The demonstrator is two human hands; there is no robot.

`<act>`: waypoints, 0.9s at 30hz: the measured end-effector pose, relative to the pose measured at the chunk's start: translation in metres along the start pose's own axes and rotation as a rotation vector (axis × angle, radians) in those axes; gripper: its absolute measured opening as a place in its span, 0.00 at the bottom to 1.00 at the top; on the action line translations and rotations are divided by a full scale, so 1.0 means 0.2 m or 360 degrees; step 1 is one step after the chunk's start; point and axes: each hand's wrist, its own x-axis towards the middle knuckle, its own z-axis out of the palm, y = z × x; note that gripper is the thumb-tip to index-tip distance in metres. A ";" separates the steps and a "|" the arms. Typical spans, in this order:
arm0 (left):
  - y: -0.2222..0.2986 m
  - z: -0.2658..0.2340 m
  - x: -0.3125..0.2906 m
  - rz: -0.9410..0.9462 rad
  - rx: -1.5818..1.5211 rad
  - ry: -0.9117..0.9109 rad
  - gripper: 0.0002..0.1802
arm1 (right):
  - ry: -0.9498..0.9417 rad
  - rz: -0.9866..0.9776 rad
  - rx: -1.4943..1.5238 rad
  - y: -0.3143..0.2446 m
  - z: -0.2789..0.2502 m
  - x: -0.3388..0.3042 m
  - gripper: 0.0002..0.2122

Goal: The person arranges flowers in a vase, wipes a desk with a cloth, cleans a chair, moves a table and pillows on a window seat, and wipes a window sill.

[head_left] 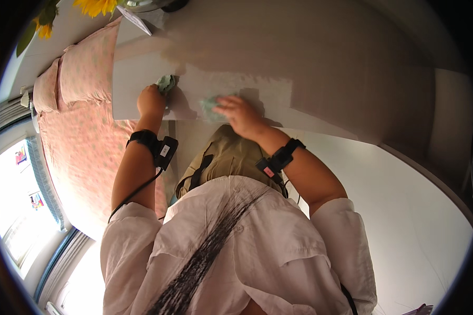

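Observation:
My left hand (151,101) is closed on a crumpled pale green cloth (166,83), which pokes out past the fingers over a light, glossy tabletop (352,79). Closer to the table's near edge, a second pale green cloth (210,108) lies under the fingertips of my right hand (242,115). That cloth and those fingers are smeared by motion, and the grip on the cloth is partly hidden. Both hands cast dark shadows on the table. A black band with a small box sits on each wrist.
A bed with pink patterned bedding (79,142) and pillows (89,68) stands at the left. Yellow flowers (95,6), a glass vessel (142,4) and a thin white card (135,21) are at the far left. A bright window (16,194) lies beyond the bed.

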 end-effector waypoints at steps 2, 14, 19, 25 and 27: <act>-0.01 0.03 0.01 0.0026 -0.0031 0.0051 0.13 | -0.0115 -0.0092 0.0059 -0.03 0.07 -0.03 0.22; -0.18 0.21 -0.24 0.0326 -0.0729 0.0114 0.19 | 0.1285 0.1341 -0.0594 0.59 -0.66 -0.78 0.18; -0.30 0.35 -0.43 0.0214 -0.1114 -0.0170 0.18 | 0.1278 0.1268 -0.0849 0.70 -0.48 -0.87 0.18; -0.56 0.78 -0.65 -0.0292 -0.1659 -0.0458 0.19 | 0.0775 0.0733 -0.0802 0.65 0.07 -0.33 0.19; -0.66 0.94 -0.70 -0.0433 -0.1690 -0.0431 0.19 | 0.0673 0.0604 -0.0672 0.60 0.30 -0.12 0.20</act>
